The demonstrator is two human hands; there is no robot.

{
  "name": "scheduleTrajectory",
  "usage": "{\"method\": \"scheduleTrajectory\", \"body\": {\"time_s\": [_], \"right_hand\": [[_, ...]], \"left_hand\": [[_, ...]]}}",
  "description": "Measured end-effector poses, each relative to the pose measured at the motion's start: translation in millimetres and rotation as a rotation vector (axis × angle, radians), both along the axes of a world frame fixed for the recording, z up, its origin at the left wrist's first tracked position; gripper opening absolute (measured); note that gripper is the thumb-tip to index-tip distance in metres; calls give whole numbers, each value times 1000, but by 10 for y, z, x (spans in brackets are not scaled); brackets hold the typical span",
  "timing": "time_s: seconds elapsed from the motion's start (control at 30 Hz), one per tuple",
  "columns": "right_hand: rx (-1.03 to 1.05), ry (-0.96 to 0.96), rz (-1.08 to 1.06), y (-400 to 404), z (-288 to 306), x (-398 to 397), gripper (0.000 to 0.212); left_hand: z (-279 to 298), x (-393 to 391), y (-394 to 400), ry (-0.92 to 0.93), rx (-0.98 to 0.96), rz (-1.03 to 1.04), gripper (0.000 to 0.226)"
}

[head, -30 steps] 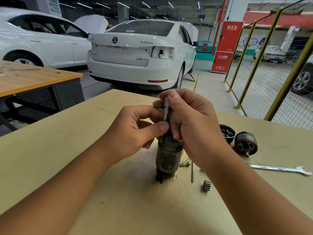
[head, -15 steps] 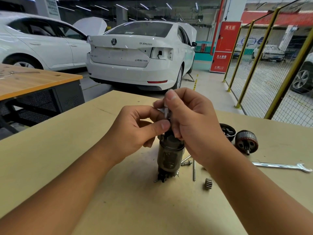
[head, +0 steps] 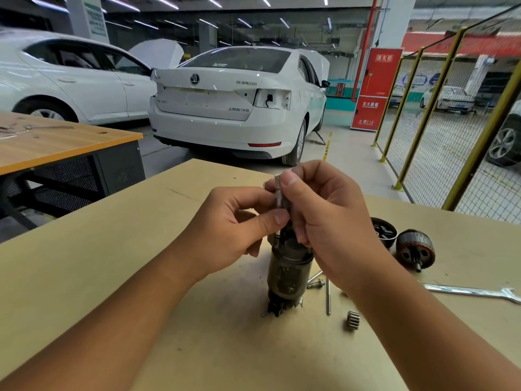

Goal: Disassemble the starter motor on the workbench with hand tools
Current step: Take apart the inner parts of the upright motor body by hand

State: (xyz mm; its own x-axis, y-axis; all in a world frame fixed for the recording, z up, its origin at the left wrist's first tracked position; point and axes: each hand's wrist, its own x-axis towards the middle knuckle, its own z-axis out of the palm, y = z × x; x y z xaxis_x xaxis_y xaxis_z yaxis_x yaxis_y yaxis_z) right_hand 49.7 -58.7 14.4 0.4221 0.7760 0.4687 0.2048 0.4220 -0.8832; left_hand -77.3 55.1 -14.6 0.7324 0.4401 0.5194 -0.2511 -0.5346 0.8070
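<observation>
One head-worn wide-angle camera looks forward and down, close over the workbench (head: pixel 118 277), probably slightly tilted

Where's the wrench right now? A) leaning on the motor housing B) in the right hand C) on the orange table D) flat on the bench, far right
D: the wrench lies flat on the bench at the far right, beyond the right hand, untouched.

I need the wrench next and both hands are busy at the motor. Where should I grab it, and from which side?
Take the wrench by its plain shank, coming down from above with the right hand. It lies flat on the workbench, right of the arm, with bare table around its middle; its forked jaw points right.
</observation>
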Motion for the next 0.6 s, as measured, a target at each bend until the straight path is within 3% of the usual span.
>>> {"method": "scheduleTrajectory", "body": {"time_s": [0.13, 0.23, 0.37, 0.5, 0.6], "right_hand": [[-5, -54, -34, -12, -11, -25, 20], [-10, -71, -40, -6, -13, -28, 18], [-14, 13, 17, -5, 9, -19, 25], [-4, 11, 6, 5, -7, -21, 30], [-4, -35, -9, 20, -5, -9, 24]], "left_hand": [[-12, 11, 0, 8, 45, 15, 26], [-30, 15, 5, 0, 31, 14, 14], [-20, -4, 31, 8, 31, -7, 13], [-31, 15, 27, 17, 4, -21, 25], [-40, 22, 18, 23, -3, -25, 16]]}}
